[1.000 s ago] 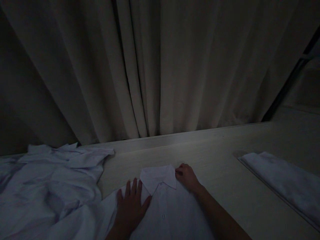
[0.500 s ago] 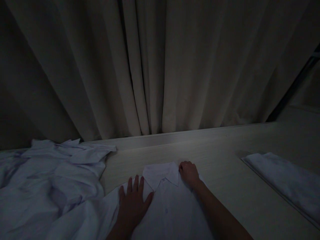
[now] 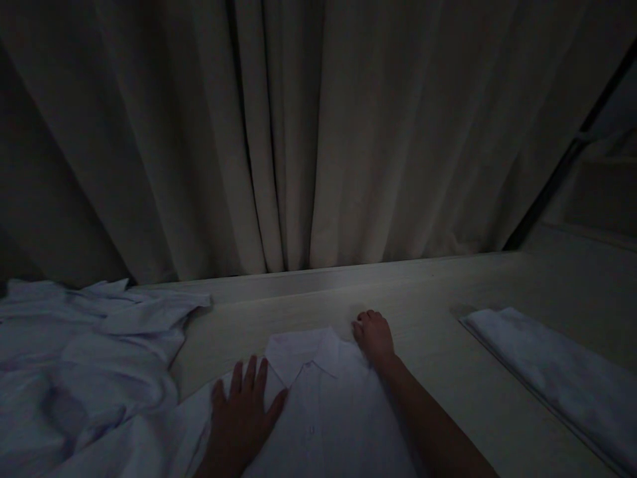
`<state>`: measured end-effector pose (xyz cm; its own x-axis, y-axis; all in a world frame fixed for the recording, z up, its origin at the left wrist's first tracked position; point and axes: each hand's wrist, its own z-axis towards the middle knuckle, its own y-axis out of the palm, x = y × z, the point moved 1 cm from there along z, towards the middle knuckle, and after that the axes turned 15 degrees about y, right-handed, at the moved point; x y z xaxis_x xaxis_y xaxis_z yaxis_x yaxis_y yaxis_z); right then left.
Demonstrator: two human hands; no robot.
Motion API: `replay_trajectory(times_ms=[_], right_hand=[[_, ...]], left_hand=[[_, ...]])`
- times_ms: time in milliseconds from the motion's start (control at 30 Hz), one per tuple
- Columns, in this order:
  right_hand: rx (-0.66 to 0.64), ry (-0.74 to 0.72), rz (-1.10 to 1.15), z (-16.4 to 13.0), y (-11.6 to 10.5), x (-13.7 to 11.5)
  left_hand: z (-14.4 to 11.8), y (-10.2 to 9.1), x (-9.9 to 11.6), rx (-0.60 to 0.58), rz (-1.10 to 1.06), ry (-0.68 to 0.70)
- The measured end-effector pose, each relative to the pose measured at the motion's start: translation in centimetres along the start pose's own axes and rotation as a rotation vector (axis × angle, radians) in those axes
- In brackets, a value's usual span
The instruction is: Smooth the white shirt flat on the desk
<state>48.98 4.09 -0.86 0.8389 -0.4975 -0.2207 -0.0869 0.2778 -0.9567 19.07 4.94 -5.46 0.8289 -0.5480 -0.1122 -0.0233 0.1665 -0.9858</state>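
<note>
A white collared shirt (image 3: 323,411) lies front-up on a pale wooden table (image 3: 428,312), its collar (image 3: 303,348) pointing away from me. My left hand (image 3: 241,415) rests flat, fingers spread, on the shirt's left shoulder. My right hand (image 3: 373,335) is curled at the right end of the collar; the dim light hides whether its fingers pinch the cloth.
A heap of crumpled white shirts (image 3: 84,358) covers the table's left side. A folded white garment (image 3: 552,375) lies at the right. Beige curtains (image 3: 298,133) hang behind the table's far edge. The scene is very dark.
My right hand has slid slightly up past the collar's right tip. The view has shifted a little to the right. My left hand stays flat on the shirt.
</note>
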Motion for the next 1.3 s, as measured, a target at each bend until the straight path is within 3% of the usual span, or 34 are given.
replay_trajectory(times_ms=[200,300,567,867,1100,1300], right_hand=[[-0.069,-0.187,0.058,-4.9,-0.3,-1.8],[-0.085,-0.183,0.064,-6.6,0.8,-2.0],[-0.223,-0.115,0.06,-6.7,3.4,-0.5],[-0.211,-0.057,0.024,-6.9,3.5,-0.9],[-0.221,-0.113,0.046,-7.0,1.7,-0.8],[-0.135,-0.071,0.015,-6.2,-1.0,4.3]], left_hand=[[0.2,-0.3,0.1,-0.001,-0.01,0.002],[0.1,-0.3,0.0,-0.02,-0.033,-0.016],[0.0,-0.6,0.1,-0.013,-0.018,-0.004],[0.0,-0.5,0.0,0.016,-0.019,0.011],[-0.1,0.2,-0.1,0.056,-0.024,0.012],[-0.1,0.0,0.0,0.082,-0.046,0.017]])
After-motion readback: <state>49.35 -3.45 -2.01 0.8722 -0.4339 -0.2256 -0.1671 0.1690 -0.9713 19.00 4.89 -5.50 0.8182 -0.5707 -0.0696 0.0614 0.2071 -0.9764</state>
